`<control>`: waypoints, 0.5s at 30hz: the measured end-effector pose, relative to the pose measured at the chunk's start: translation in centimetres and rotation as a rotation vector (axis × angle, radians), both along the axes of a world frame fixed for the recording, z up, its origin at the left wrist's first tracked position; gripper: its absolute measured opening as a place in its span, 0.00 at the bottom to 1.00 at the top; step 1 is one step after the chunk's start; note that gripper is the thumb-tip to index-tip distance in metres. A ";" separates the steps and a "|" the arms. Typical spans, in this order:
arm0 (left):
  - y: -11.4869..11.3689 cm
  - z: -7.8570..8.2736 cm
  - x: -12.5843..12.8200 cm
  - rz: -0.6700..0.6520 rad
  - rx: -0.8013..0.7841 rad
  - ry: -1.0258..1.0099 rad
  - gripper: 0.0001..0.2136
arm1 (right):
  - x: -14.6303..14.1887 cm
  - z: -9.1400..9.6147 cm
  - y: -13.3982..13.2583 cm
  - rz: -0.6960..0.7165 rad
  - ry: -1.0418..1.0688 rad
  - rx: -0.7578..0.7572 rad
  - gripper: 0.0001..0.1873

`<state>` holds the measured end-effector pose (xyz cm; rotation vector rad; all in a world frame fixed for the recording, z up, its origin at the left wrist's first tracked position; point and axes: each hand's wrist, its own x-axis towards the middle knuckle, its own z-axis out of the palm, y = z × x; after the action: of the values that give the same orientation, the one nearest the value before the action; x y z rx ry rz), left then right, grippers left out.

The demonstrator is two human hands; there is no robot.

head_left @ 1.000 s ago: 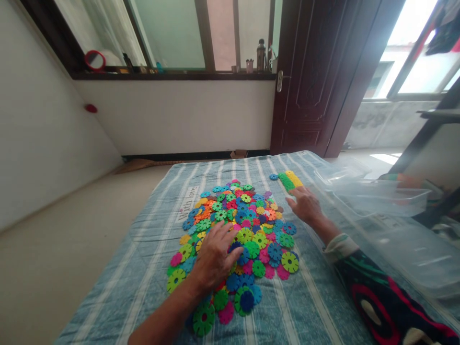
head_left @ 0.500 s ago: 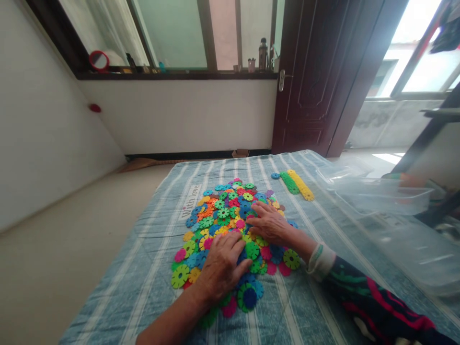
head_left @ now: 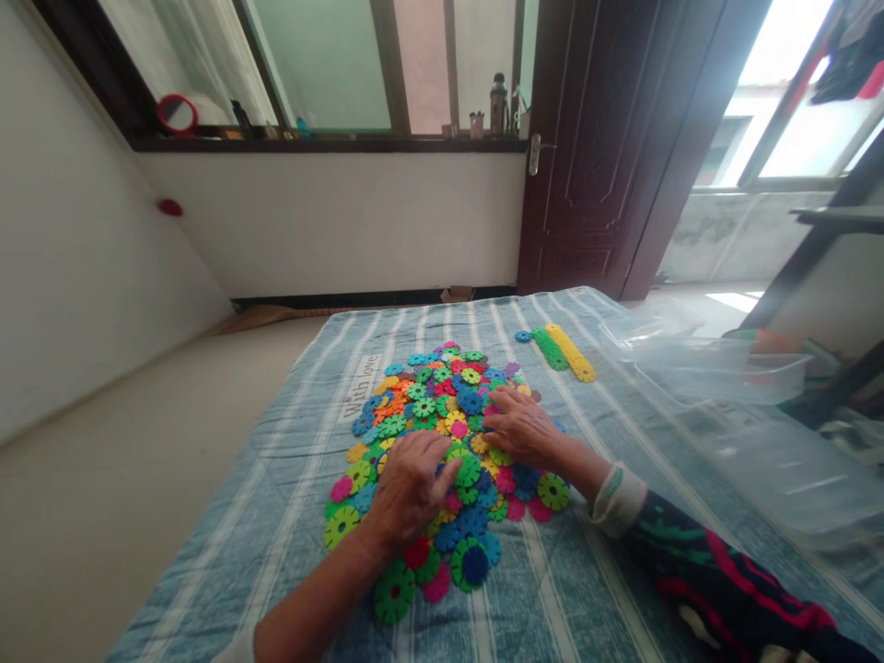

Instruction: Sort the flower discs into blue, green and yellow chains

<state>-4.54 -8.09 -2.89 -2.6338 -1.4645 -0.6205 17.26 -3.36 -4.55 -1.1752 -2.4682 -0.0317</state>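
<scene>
A heap of flat snowflake-shaped plastic discs (head_left: 442, 405) in many colours lies on a blue striped cloth (head_left: 290, 516). My left hand (head_left: 409, 486) rests palm down on the near side of the heap, fingers spread over the discs. My right hand (head_left: 522, 426) lies flat on the heap's right side, fingers stretched toward the middle. Beyond the heap sit a green row of joined discs (head_left: 551, 349), a yellow row (head_left: 572, 353) beside it, and one loose blue disc (head_left: 523, 336).
Clear plastic tubs (head_left: 725, 378) stand at the right on the cloth. A dark wooden door (head_left: 608, 147) rises behind. A window sill (head_left: 331, 143) holds a bottle, cups and a red mirror. Bare floor lies to the left.
My right hand left the green and yellow rows at the back and came down onto the right side of the heap. My left hand stayed on the heap, shifting slightly.
</scene>
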 end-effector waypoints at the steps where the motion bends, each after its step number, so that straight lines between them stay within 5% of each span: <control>1: 0.7 0.2 0.2 0.012 0.011 0.002 0.10 | 0.1 0.2 -0.1 -0.016 0.000 0.003 0.12; 8: 5.9 0.0 1.4 0.085 -0.022 0.112 0.13 | 1.8 0.8 -0.9 -0.023 0.121 0.026 0.07; 15: 7.7 0.3 1.3 0.067 -0.150 0.118 0.10 | 4.7 -0.6 -1.4 -0.083 0.225 0.017 0.06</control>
<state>-3.26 -0.35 -2.57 -2.6641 -1.6148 -0.3559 21.96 -4.80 -5.18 -1.2030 -2.2197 0.0528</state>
